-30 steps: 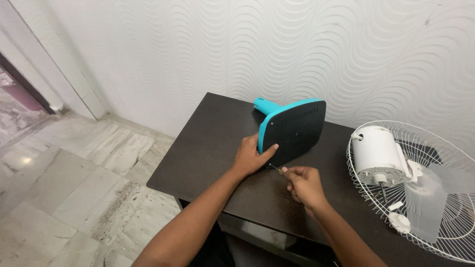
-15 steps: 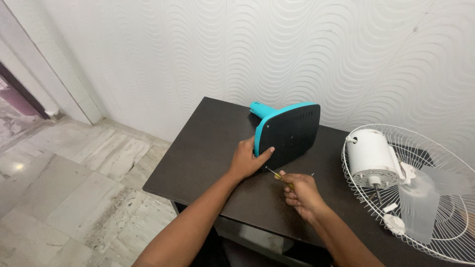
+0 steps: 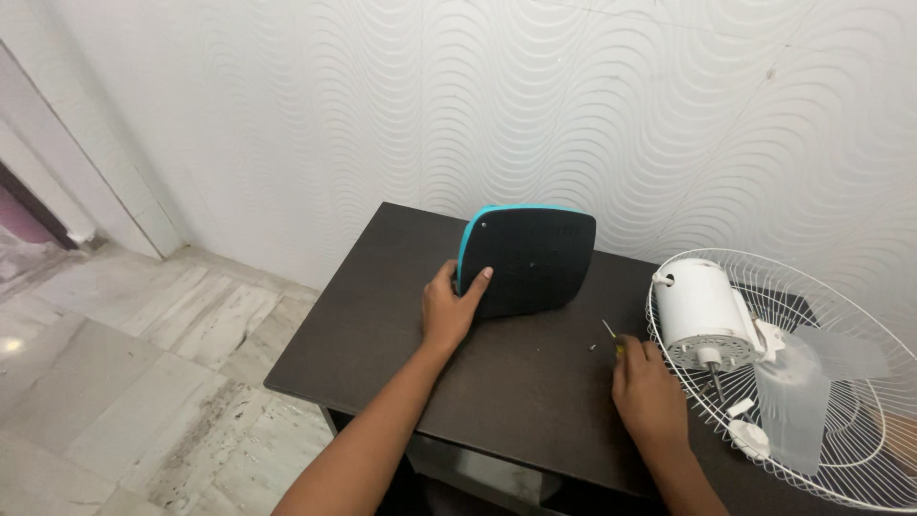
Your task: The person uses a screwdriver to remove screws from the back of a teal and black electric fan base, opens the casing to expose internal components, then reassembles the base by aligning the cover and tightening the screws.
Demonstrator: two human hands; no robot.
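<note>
A fan base (image 3: 530, 258), black underneath with a teal rim, stands on its edge on the dark table (image 3: 382, 315). My left hand (image 3: 449, 308) grips its left edge, thumb against the black underside. My right hand (image 3: 645, 387) rests on the table to the right, closed around a thin screwdriver (image 3: 609, 334) whose tip points up and away. The hand and tool are apart from the base.
A white fan motor (image 3: 702, 311) lies in a white wire guard (image 3: 841, 449) at the table's right end, with a clear blade (image 3: 793, 401) and small white parts. A textured white wall stands behind. A marble floor (image 3: 124, 363) lies to the left.
My left hand has turned the base so its black underside faces me squarely. My right hand has drawn the screwdriver away from the base, to the right and down onto the table.
</note>
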